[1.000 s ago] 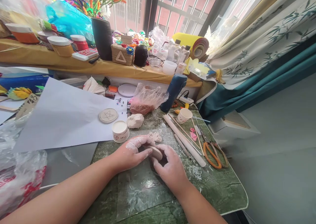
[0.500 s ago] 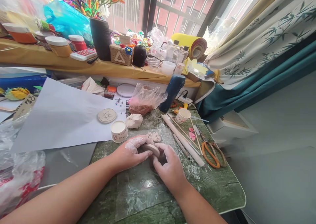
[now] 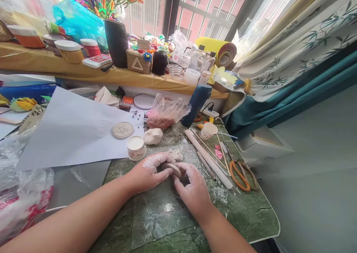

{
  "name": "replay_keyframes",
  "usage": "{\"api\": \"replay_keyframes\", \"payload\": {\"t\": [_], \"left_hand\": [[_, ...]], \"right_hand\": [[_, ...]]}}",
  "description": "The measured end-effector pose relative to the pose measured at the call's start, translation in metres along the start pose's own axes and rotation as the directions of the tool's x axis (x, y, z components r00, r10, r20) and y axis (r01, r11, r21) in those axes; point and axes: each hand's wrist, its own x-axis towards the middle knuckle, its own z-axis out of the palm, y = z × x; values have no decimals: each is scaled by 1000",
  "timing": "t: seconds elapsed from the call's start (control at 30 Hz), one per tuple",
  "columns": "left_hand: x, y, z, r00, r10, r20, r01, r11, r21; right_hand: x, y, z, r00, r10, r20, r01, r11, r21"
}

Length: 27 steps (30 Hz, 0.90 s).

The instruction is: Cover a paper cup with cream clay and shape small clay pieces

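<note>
Between my two hands is a flat, rounded disc of grey clay (image 3: 172,168), tilted on its edge above a clear plastic sheet (image 3: 158,215). My left hand (image 3: 153,171), dusted with white powder, is closed on the disc's left side, thumb toward me. On the right edge, the thumb and fingers of my right hand (image 3: 192,182) pinch it. Just behind the disc lie crumpled clay scraps (image 3: 176,154). A lump of white clay (image 3: 153,136) and a paper cup (image 3: 136,148) sit farther back. One clay disc with a star scratched in it (image 3: 122,130) rests on white paper (image 3: 75,134).
Right of my hands lie a rolling pin (image 3: 209,159), thin sticks and orange-handled scissors (image 3: 240,175). Behind them stand another paper cup (image 3: 208,130) and a dark blue bottle (image 3: 196,104). A bag of reddish clay (image 3: 163,119) is at the back, below the crowded windowsill (image 3: 111,78).
The whole view has shifted slightly, so things appear a little farther right. Both hands keep their hold on the clay disc, with hardly any visible movement.
</note>
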Motion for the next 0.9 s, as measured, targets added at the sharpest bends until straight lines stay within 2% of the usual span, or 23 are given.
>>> {"api": "replay_keyframes", "payload": {"t": [0.43,0.6,0.7,0.8,0.9], "left_hand": [[0,-3,1,1000,10,-14,-10,999,32],[-1,-5,2,1000,16,-2,-15,999,35],[0,-5,2,1000,24,-9,-24,999,48],[0,-4,2,1000,-2,-22,3,999,40],[0,-4,1,1000,7,-3,-7,1000,24]], "right_hand": [[-1,3,1,999,46,-2,-46,999,18],[-2,5,1,1000,25,9,-25,999,45],[-2,3,1,999,-1,34,1,1000,9],[-1,1,0,1000,12,8,-12,1000,-21],[0,0,-1,999,26,31,-25,999,-28]]}}
